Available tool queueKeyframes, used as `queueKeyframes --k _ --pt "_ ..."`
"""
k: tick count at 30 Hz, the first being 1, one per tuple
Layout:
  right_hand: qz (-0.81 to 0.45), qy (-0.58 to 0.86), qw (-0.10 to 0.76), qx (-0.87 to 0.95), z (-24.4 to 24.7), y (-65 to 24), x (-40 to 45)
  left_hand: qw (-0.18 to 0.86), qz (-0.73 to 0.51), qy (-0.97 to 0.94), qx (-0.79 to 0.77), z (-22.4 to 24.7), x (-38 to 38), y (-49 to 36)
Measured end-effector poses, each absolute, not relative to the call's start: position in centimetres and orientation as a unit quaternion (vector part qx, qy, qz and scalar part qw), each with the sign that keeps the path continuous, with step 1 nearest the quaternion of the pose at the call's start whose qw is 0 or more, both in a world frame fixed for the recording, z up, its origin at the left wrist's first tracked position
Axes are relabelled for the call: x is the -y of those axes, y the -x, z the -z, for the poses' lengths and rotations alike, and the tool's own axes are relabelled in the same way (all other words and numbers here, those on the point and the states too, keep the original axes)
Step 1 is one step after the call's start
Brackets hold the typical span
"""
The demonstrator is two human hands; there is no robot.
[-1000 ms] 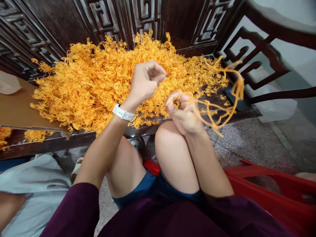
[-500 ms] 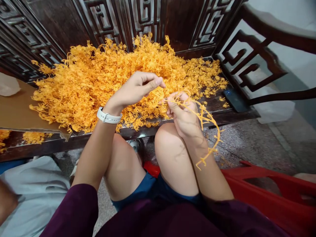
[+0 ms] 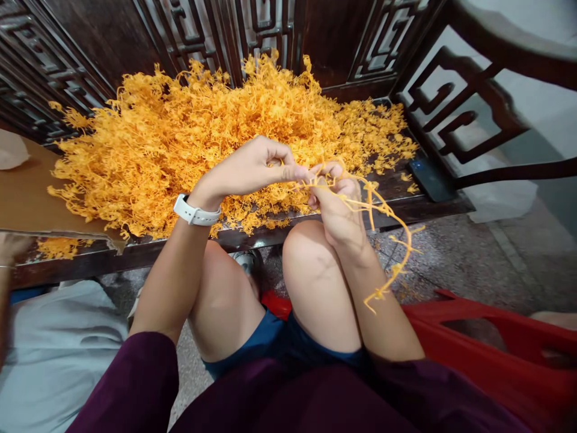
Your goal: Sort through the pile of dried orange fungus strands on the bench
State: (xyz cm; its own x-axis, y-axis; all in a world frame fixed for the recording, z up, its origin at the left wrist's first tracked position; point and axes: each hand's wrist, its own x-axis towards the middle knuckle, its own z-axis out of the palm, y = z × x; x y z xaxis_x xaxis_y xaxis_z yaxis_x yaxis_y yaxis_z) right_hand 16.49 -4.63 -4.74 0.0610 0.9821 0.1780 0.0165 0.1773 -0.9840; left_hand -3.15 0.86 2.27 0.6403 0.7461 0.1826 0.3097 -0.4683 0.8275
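A thin orange plastic strand point(image 3: 408, 240) with small side prongs curves out of my right hand point(image 3: 338, 204) and hangs over my right forearm. The fingers of that hand are closed around the strand. My left hand point(image 3: 265, 165), with a white band at its wrist, meets it above my knees; its thumb and forefinger pinch the strand's near end at the right fingertips. Behind both hands a large heap of orange plastic pieces point(image 3: 180, 138) lies on a dark wooden bench point(image 3: 252, 240).
A dark phone point(image 3: 431, 179) lies on the bench's right part, beside the carved armrest point(image 3: 473, 96). Cardboard point(image 3: 58, 198) is at the left. Another person's hand point(image 3: 13, 246) and grey clothing point(image 3: 67, 337) show at lower left. A red plastic stool point(image 3: 496, 355) stands right.
My left hand has moved right and down, and its fingertips now meet the strand at my right hand. The strand's loop has swung slightly right. Another person's hand has appeared at the left edge.
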Motion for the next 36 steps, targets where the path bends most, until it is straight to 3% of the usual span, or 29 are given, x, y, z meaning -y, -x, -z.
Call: queueKeyframes --k 12,36 --pt "-0.538 0.420 0.559 0.471 4.2 -15.5 4.8 0.388 -0.265 -0.819 -0.328 -1.4 -1.5 3.4" --pt "-0.515 0.420 0.532 0.525 5.3 -16.1 4.7 0.361 -0.278 -0.821 -0.345 -1.9 -1.7 4.3"
